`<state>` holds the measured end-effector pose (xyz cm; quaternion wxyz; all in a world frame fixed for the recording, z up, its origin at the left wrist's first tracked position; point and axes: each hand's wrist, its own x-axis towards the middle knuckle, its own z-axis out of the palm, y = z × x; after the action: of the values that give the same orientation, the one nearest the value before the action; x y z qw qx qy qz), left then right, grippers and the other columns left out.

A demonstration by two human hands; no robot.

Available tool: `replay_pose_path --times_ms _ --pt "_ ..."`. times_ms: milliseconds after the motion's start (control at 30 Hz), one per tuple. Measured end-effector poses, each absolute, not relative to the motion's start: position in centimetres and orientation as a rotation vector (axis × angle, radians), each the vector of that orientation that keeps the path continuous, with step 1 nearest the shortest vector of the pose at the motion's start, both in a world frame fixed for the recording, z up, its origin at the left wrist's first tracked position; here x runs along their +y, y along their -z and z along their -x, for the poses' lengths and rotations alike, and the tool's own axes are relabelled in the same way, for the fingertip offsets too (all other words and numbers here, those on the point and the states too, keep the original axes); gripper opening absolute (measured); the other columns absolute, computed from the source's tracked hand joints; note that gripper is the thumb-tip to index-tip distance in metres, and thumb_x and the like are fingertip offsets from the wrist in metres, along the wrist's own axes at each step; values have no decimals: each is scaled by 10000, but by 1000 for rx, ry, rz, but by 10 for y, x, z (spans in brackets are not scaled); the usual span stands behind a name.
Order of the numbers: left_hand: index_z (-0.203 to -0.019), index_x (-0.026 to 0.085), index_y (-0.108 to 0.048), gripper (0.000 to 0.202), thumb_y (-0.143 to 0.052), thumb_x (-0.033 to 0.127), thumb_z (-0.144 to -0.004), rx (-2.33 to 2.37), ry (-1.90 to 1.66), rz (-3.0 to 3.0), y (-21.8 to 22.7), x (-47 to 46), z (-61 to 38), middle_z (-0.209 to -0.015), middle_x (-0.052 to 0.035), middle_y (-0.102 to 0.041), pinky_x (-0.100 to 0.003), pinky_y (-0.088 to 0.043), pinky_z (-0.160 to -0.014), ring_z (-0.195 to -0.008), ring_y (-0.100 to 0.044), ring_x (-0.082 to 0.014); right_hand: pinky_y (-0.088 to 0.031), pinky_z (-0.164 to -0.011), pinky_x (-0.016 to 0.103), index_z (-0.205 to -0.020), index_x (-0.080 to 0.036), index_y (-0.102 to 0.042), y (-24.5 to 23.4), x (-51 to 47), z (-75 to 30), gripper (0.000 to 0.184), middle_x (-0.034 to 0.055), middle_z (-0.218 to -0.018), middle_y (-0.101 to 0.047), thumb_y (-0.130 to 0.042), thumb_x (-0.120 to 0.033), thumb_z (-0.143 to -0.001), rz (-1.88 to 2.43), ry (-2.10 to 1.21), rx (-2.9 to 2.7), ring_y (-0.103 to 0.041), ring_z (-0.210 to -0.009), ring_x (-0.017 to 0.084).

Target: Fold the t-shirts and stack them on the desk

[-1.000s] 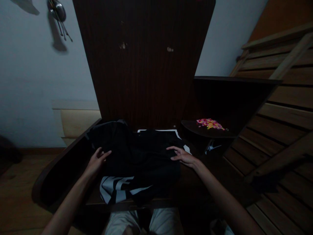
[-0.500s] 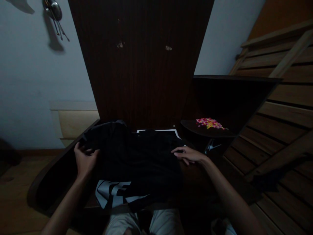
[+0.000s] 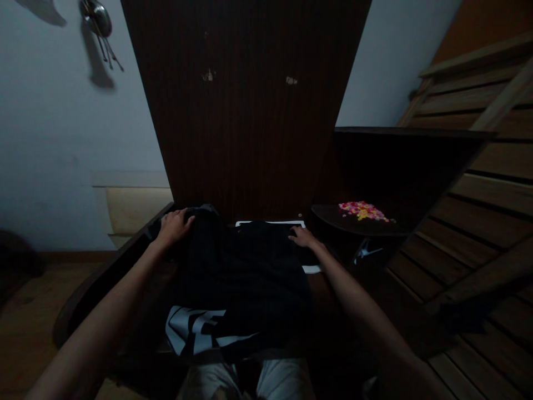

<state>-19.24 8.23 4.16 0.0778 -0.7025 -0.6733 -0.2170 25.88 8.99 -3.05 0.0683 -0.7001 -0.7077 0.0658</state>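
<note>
A black garment (image 3: 245,266) with large white lettering (image 3: 195,328) on its near edge lies spread over a dark wooden tabletop in front of me; its exact kind is hard to tell in the dim light. My left hand (image 3: 175,226) rests on its far left part, fingers laid out over the cloth. At the far right corner, my right hand (image 3: 303,237) touches the fabric with fingers apart. Beneath the garment, a flat thing with a white border (image 3: 312,269) shows at the far side and on the right.
Small pink and yellow pieces (image 3: 364,211) lie in a heap on a round-edged shelf (image 3: 333,219) at right. A tall dark panel (image 3: 250,122) rises behind the table. Wooden slats (image 3: 478,222) lean on the right. Metal utensils (image 3: 97,22) hang on the left wall.
Both hands have moved away from me, toward the far edge of the garment. The garment's right side has shifted, baring more of the white border beneath it.
</note>
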Motion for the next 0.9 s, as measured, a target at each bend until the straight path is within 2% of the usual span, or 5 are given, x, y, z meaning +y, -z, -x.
replay_pose_path --times_ms 100,267,467,633,900 --pt "-1173 93 -672 503 -503 452 -864 -2039 620 2143 -50 92 200 -1215 -217 -651 -430 -460 -986 -1157 -595 -346 -444 -972 345 -1290 -154 -591 34 97 -259 428 180 -1328 -609 -620 -320 -896 2140 -176 -2101 -574 -1225 270" --pt "-1008 150 -718 465 -673 509 -717 -2280 738 2173 -67 100 211 -1019 -148 -731 -350 -527 -803 -961 -676 -313 -466 -831 264 -1027 -171 -705 30 106 -265 209 127 -1108 -720 -581 -294 -913 2143 -183 -2052 -662 -1056 230" --pt "-882 181 -674 296 -686 394 -676 -2317 970 2131 -90 105 220 -808 -34 -716 -271 -506 -682 -786 -674 -222 -445 -818 242 -1155 -163 -638 11 107 -286 321 120 -1146 -707 -388 -261 -980 2087 -115 -1921 -656 -1057 212" --pt "-935 176 -657 283 -647 359 -720 -2173 1145 2042 -103 116 214 -903 -56 -714 -303 -513 -766 -834 -657 -227 -453 -769 281 -1098 -179 -660 1 106 -302 340 125 -1043 -727 -387 -347 -984 2110 -8 -1707 -668 -997 249" --pt "-968 137 -682 269 -532 176 -748 -1978 855 2024 -72 122 186 -1124 -187 -623 -472 -431 -954 -1105 -549 -350 -472 -826 346 -1218 -228 -636 6 103 -281 337 148 -1111 -699 -481 -372 -955 2281 46 -1698 -647 -1055 277"
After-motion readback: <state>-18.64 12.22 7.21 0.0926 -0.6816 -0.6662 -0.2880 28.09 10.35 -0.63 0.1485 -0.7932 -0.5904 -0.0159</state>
